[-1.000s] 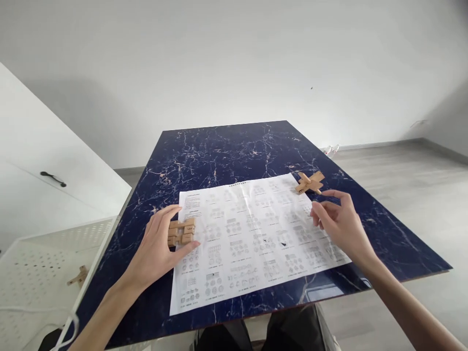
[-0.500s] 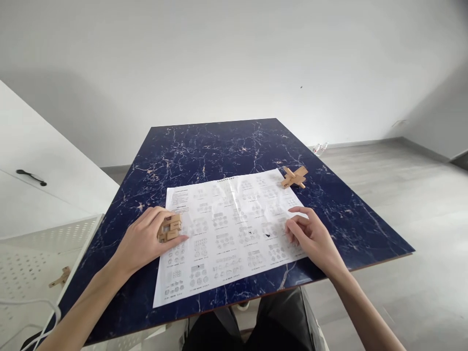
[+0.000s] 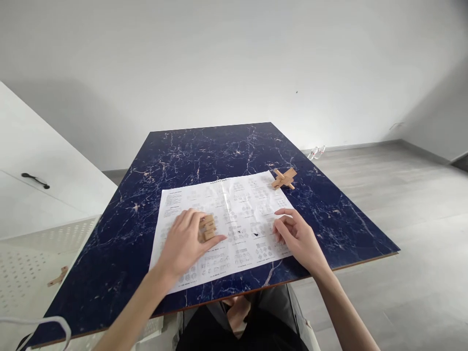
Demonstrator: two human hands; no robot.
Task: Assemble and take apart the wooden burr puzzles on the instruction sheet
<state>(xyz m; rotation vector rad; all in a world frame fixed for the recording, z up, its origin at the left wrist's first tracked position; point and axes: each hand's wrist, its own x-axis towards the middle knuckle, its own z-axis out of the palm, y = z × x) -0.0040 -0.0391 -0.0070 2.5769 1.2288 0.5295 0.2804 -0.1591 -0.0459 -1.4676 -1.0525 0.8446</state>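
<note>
Left hand (image 3: 185, 246): on the sheet (image 3: 223, 224), thumb and fingers closed round a small wooden block puzzle (image 3: 207, 227), pinching it from the near side; puzzle rests on the paper, left of centre

Right hand (image 3: 297, 239): fingers loosely curled, tips down on the sheet's right part, holding nothing (palm side hidden, so contact judged from the fingertips only)

Second puzzle (image 3: 283, 179): cross-shaped, wooden, at the sheet's far right corner, well apart from both hands, untouched

Sheet: printed diagrams in rows, flat on the table (image 3: 204, 151), near edge close to the table's front

Off-table: one loose wooden piece (image 3: 57, 277) in the white perforated bin (image 3: 22, 273) at left

Step (judged): block puzzle gripped over the diagrams, not yet pulled apart or lifted

Next move (judged): calls for the free hand on the block, one side steadied while a piece is slid along its slot; paper likely to shift unless pinned
</note>
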